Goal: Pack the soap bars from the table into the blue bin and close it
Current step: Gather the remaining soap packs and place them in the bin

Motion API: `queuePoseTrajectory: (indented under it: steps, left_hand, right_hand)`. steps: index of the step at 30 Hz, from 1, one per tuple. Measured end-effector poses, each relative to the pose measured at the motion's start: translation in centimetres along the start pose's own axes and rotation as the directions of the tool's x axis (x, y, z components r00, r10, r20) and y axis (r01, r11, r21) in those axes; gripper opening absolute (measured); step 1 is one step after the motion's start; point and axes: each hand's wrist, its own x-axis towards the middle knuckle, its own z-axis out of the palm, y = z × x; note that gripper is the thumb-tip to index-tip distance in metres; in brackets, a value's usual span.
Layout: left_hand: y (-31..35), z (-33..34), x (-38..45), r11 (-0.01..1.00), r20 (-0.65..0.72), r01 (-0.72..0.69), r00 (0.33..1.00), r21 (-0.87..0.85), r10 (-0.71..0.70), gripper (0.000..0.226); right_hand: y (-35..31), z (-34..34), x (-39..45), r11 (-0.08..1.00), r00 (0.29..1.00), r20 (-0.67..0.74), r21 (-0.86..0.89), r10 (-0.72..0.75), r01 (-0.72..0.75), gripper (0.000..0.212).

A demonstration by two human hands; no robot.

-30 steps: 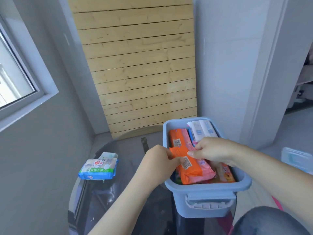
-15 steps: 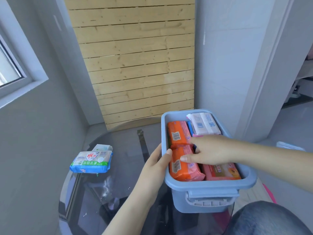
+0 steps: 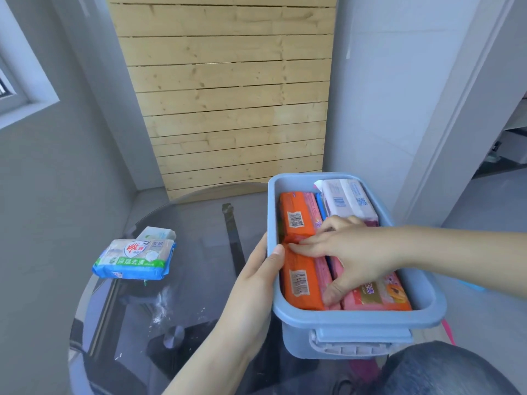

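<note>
Round glass table, cut off at the lower frame edge, bearing the blue bin at its right side. Open-topped, latch handle facing the camera; no lid on it. Inside the bin, at least five wrapped soap bars: two orange packs end to end along the left wall, each with a barcode sticker; pink packs beside them, partly covered; a pink pack with fruit artwork at the near right, its lettering too small to read; a white pack with barcode at the far right corner. Sliver of blue wrapper between the rows, hard to identify. Left of the bin, well apart on the glass, two more bars: a blue-and-green pack printed with the Chinese characters 深层去渍 and a red-and-white shield logo, and a pale pack mostly hidden behind it. Left hand gripping the bin's left rim, thumb hooked over the edge. Right hand inside the bin, fingers spread and pressed flat on the orange and pink packs, thumb against their near end.
</note>
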Motion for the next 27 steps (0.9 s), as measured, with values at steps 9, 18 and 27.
queuePoseTrajectory:
  steps: [9, 18, 27]
  left_hand:
    - [-0.2, 0.0, 0.1, 1.000, 0.005, -0.005, 1.000, 0.009, 0.005, 0.033]
    - [-0.2, 0.0, 0.2, 1.000, 0.002, 0.004, 1.000, 0.019, -0.004, 0.033]
    - [0.1, 0.1, -0.1, 0.999, -0.025, 0.013, 1.000, 0.031, -0.012, 0.033]
  right_hand:
    - [-0.8, 0.4, 0.4, 1.000, 0.993, -0.121, -0.014, -0.002, 0.000, 0.106]
    - [-0.7, 1.1, 0.0, 0.999, 0.987, -0.162, -0.030, -0.015, 0.011, 0.101]
    - [-0.4, 1.0, 0.7, 0.999, 0.991, -0.129, 0.037, 0.035, -0.031, 0.097]
